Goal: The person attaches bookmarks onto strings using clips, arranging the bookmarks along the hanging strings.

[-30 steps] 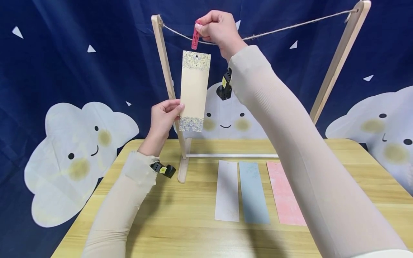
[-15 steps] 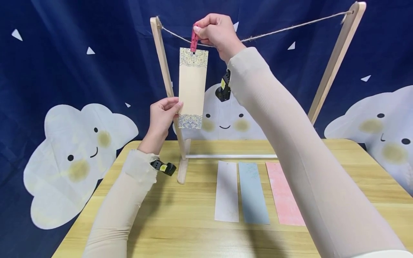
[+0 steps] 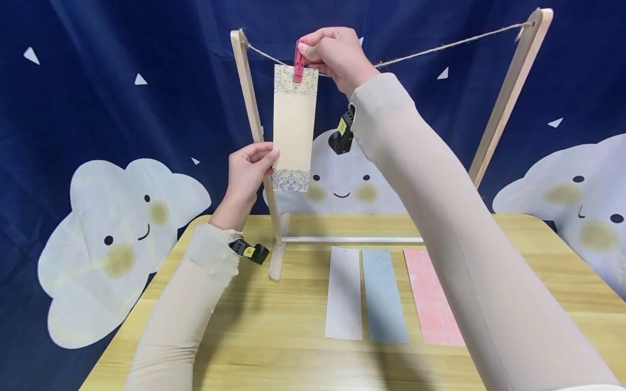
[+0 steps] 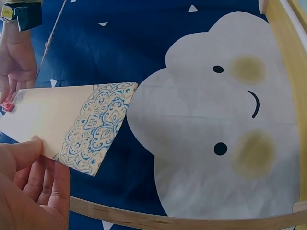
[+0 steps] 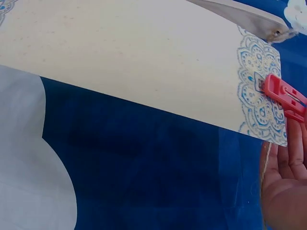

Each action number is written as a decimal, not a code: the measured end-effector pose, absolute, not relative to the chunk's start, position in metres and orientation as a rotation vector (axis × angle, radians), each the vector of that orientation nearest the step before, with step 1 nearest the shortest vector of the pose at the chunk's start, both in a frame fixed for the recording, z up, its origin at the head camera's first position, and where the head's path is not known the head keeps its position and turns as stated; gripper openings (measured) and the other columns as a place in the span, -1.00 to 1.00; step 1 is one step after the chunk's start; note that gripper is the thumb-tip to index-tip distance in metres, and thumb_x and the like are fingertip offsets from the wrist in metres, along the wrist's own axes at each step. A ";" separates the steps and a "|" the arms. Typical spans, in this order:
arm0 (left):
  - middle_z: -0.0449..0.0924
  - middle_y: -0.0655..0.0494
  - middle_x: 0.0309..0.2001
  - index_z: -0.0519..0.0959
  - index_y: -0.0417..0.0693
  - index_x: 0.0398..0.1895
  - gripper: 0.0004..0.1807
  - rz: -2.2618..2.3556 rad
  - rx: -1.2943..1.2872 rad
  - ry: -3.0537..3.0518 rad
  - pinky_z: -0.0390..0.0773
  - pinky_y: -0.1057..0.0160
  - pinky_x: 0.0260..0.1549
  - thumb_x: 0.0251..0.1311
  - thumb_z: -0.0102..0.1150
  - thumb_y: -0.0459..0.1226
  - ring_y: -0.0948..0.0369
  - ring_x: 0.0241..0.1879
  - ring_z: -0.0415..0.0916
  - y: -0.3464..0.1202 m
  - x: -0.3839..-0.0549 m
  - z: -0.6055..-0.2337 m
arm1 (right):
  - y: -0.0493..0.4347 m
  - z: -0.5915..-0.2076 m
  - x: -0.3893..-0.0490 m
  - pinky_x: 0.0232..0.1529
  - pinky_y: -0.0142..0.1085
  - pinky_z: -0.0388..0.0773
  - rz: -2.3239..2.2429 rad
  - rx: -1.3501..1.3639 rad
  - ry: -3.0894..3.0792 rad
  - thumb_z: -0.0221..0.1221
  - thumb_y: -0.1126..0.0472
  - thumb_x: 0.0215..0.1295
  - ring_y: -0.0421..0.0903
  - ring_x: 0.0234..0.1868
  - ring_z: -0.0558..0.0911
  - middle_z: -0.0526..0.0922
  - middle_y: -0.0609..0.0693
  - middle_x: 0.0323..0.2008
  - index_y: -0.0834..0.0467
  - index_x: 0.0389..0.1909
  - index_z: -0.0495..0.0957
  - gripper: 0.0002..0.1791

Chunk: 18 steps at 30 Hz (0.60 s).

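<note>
A cream bookmark [image 3: 293,127] with blue lace-like patterns at both ends hangs upright before the twine [image 3: 450,46]. My left hand [image 3: 248,172] pinches its left edge near the bottom, thumb in front, as the left wrist view also shows. Up at the top edge, my right hand [image 3: 337,57] pinches a red clothespin [image 3: 299,64]. In the right wrist view the clothespin [image 5: 285,96] overlaps the patterned end of the bookmark [image 5: 158,67]. Whether its jaws also grip the twine is hidden behind the card.
A wooden frame with a left post [image 3: 251,92] and a right post [image 3: 511,98] carries the twine. On the wooden table [image 3: 274,347] lie a white card [image 3: 344,293], a blue-grey card [image 3: 384,296] and a pink card [image 3: 432,298]. A dark blue cloud-print curtain [image 3: 161,108] hangs behind.
The bookmark has risen from below the clothespin until its top edge overlaps the twine. The clothespin's lower end now lies over the bookmark's top pattern. Both hands keep their pinch.
</note>
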<state>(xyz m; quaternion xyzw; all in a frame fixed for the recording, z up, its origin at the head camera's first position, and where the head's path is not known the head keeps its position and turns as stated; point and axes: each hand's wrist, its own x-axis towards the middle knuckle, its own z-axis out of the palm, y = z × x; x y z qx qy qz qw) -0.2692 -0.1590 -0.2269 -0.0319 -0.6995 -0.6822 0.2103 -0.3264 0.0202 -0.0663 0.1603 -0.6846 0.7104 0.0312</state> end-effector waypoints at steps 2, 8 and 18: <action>0.65 0.23 -0.44 0.67 -0.15 -0.24 -0.85 -1.892 -0.082 -1.946 0.49 0.42 -0.49 0.10 0.30 -0.34 0.32 -0.44 0.50 -0.159 -0.269 -0.227 | 0.021 -0.065 -0.326 -0.12 -0.35 0.54 2.198 0.485 -2.123 0.20 0.31 0.21 -0.11 -0.36 0.53 0.60 0.04 -0.36 0.27 -0.27 0.65 -0.87; 0.63 0.26 -0.47 0.65 -0.15 -0.25 -0.86 -1.901 -0.081 -1.947 0.51 0.41 -0.48 0.11 0.29 -0.35 0.32 -0.44 0.50 -0.160 -0.271 -0.232 | 0.020 -0.065 -0.328 -0.10 -0.36 0.54 2.192 0.519 -2.194 0.21 0.30 0.20 -0.11 -0.35 0.55 0.62 0.04 -0.34 0.29 -0.18 0.65 -0.80; 0.62 0.30 -0.50 0.64 -0.22 -0.23 -0.84 -1.898 -0.118 -1.941 0.52 0.44 -0.50 0.11 0.29 -0.37 0.34 -0.46 0.51 -0.156 -0.275 -0.235 | 0.029 -0.066 -0.330 -0.06 -0.39 0.52 2.221 0.532 -2.251 0.27 0.26 0.14 -0.11 -0.28 0.56 0.65 0.04 -0.30 0.24 -0.13 0.66 -0.74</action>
